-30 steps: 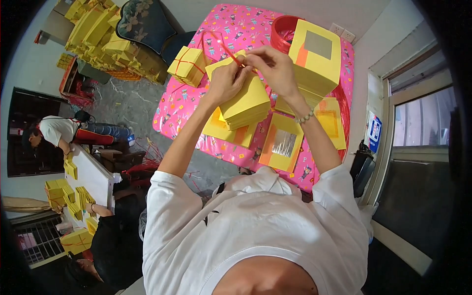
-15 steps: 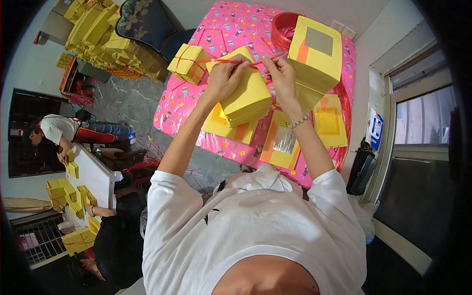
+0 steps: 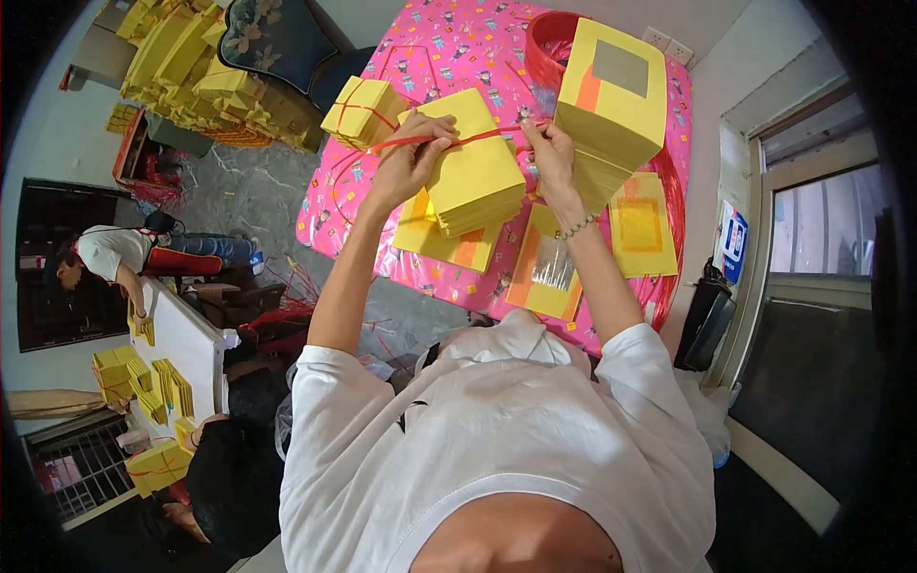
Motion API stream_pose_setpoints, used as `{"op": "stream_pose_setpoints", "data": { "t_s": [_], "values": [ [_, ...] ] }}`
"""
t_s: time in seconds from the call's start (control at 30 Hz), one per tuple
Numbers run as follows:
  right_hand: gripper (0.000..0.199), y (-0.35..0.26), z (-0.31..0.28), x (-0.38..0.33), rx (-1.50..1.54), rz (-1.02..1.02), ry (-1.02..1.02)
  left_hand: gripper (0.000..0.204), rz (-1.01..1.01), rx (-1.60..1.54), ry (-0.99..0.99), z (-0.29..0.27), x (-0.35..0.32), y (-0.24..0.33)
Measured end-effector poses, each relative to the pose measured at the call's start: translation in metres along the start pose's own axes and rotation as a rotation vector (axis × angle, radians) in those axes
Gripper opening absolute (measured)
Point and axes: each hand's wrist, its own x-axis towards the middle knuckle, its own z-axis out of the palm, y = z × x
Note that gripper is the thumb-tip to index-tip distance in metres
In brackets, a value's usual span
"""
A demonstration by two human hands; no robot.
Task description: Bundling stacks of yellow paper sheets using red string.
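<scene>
A stack of yellow paper pieces (image 3: 480, 177) stands in front of me on the table. Red plastic strapping ribbon (image 3: 482, 137) lies across its top. My left hand (image 3: 411, 160) is closed on the ribbon at the stack's left edge, and a loose end sticks out to the left. On the other side, my right hand (image 3: 552, 158) pinches the ribbon between thumb and fingers. Left of the stack sits a smaller yellow bundle (image 3: 361, 113) tied crosswise with red ribbon. A tall pile of yellow window-cut pieces (image 3: 611, 91) rises just right of my right hand.
The table has a pink patterned cover (image 3: 449, 38). A red tub (image 3: 552, 46) stands behind the tall pile. Flat yellow pieces with windows (image 3: 549, 267) lie near the front edge. At left, two people work at a white table (image 3: 181, 334). A dark chair (image 3: 277, 48) stands at the back left.
Both hands have moved apart, stretching the ribbon over the stack. My left hand has come lower and left; the stack's top is now more exposed.
</scene>
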Motion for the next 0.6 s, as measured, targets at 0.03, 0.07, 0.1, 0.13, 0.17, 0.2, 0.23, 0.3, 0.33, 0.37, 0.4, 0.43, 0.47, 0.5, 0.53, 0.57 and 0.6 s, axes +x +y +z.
{"op": "stream_pose_setpoints", "data": {
  "t_s": [0.03, 0.07, 0.1, 0.13, 0.17, 0.2, 0.23, 0.3, 0.33, 0.37, 0.4, 0.43, 0.47, 0.5, 0.53, 0.57, 0.6],
  "values": [
    [0.022, 0.001, -0.001, 0.001, -0.018, 0.026, -0.005, 0.009, 0.017, 0.030, -0.005, 0.000, -0.001, -0.001],
    [0.022, 0.001, -0.001, 0.002, -0.019, 0.028, -0.005, 0.009, 0.015, 0.029, -0.006, 0.000, -0.001, 0.000],
    [0.022, 0.001, -0.002, 0.003, -0.005, 0.011, -0.008, 0.009, 0.023, 0.043, -0.004, 0.000, -0.001, 0.000],
    [0.022, 0.002, -0.004, 0.003, 0.009, -0.007, -0.009, 0.008, 0.032, 0.058, -0.003, 0.001, -0.001, 0.000],
    [0.022, -0.001, -0.003, -0.001, 0.010, -0.004, -0.010, 0.008, 0.029, 0.058, -0.004, 0.001, -0.002, 0.000],
    [0.021, -0.003, -0.005, -0.005, 0.048, -0.011, -0.023, 0.008, 0.020, 0.051, 0.011, 0.000, -0.003, 0.000],
    [0.020, -0.006, -0.006, -0.008, 0.088, -0.019, -0.033, 0.008, 0.012, 0.043, 0.025, 0.001, -0.004, -0.001],
    [0.019, -0.011, -0.012, -0.016, 0.090, -0.093, 0.006, 0.007, -0.005, 0.028, 0.033, 0.000, -0.003, 0.003],
    [0.017, -0.014, -0.015, -0.020, 0.091, -0.171, 0.044, 0.007, -0.018, 0.015, 0.043, 0.001, -0.002, 0.004],
    [0.017, -0.019, -0.014, -0.028, 0.093, -0.166, 0.041, 0.007, -0.023, 0.017, 0.042, 0.000, -0.003, 0.004],
    [0.016, -0.024, -0.014, -0.042, 0.082, -0.212, 0.050, 0.007, -0.017, 0.018, 0.045, 0.001, -0.003, 0.001],
    [0.015, -0.029, -0.013, -0.056, 0.071, -0.257, 0.059, 0.007, -0.011, 0.019, 0.047, 0.001, -0.004, -0.001],
    [0.015, -0.033, -0.012, -0.069, 0.071, -0.256, 0.064, 0.008, 0.016, 0.052, 0.047, 0.002, -0.003, -0.002],
    [0.016, -0.037, -0.010, -0.084, 0.087, -0.256, 0.077, 0.008, 0.016, 0.048, 0.040, 0.004, -0.002, -0.002],
    [0.017, -0.037, -0.008, -0.098, 0.103, -0.257, 0.089, 0.008, 0.012, 0.032, 0.047, 0.005, -0.003, -0.002],
    [0.017, -0.036, -0.008, -0.111, 0.105, -0.257, 0.099, 0.009, 0.012, 0.016, 0.053, 0.005, -0.001, -0.002],
    [0.017, -0.031, -0.007, -0.124, 0.215, -0.118, 0.075, 0.009, 0.012, 0.013, 0.047, 0.005, -0.001, -0.004]
  ]
}}
